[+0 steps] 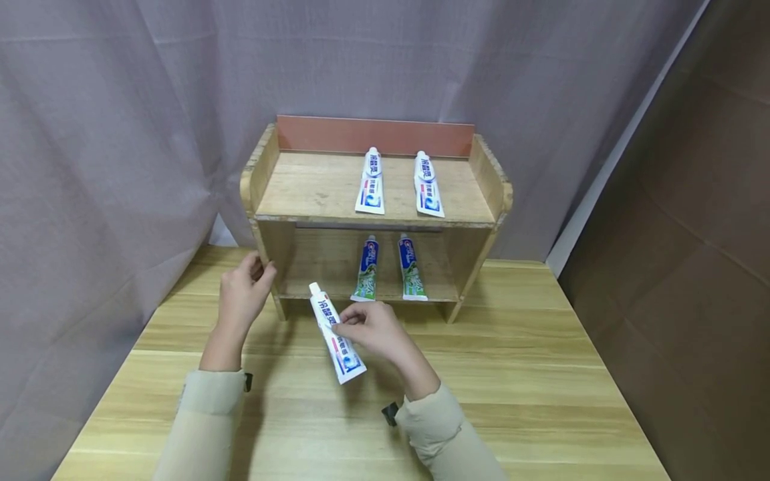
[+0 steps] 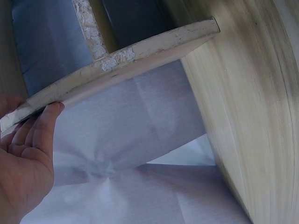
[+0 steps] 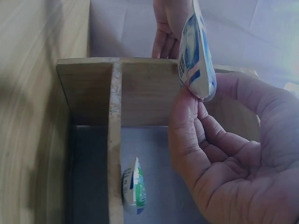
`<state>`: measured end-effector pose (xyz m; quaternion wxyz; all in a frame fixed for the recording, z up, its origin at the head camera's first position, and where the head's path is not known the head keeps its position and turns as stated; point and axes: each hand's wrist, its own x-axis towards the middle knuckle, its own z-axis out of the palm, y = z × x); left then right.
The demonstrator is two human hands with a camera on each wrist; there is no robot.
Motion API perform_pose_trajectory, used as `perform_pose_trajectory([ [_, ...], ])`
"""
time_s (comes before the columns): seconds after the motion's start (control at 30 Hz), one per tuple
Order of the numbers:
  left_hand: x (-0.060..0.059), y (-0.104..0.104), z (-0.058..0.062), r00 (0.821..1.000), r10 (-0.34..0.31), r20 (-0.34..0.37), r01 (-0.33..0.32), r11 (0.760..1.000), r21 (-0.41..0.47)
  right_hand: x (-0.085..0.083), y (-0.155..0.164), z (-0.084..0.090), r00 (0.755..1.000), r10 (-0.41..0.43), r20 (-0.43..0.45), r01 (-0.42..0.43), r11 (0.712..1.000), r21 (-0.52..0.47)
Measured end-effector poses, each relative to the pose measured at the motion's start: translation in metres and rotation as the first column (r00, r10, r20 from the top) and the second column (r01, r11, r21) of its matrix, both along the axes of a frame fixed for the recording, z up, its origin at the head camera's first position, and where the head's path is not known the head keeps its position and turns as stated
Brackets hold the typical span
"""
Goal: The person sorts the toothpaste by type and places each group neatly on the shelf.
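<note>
My right hand (image 1: 373, 331) pinches a white toothpaste tube (image 1: 347, 359) by its middle, cap end pointing at the shelf, just above the table in front of the lower tier. The right wrist view shows thumb and fingers of the right hand (image 3: 233, 154) pinching the tube (image 3: 196, 56). My left hand (image 1: 240, 294) grips the left side panel of the wooden two-tier shelf (image 1: 319, 187), thumb on its front edge. In the left wrist view the left hand (image 2: 23, 163) lies against the panel edge (image 2: 140, 46).
Two white tubes (image 1: 371, 182) (image 1: 428, 184) lie on the top tier. Two blue-green tubes (image 1: 367, 267) (image 1: 410, 267) lie on the lower tier; one green tube (image 3: 133, 186) shows in the right wrist view. The shelf stands on a wooden table (image 1: 529, 374) against a grey curtain (image 1: 120, 133).
</note>
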<state>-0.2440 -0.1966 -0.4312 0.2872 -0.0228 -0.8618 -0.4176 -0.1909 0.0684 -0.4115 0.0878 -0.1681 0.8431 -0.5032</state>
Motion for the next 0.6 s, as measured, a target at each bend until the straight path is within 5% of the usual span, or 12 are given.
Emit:
perform_pose_trajectory([
  [0.6,-0.001,-0.001,-0.001,1.0,0.008,-0.002,-0.008,1.0,-0.013,-0.006,-0.005,0.034,0.999,0.017,-0.028,-0.017,1.0,-0.01],
])
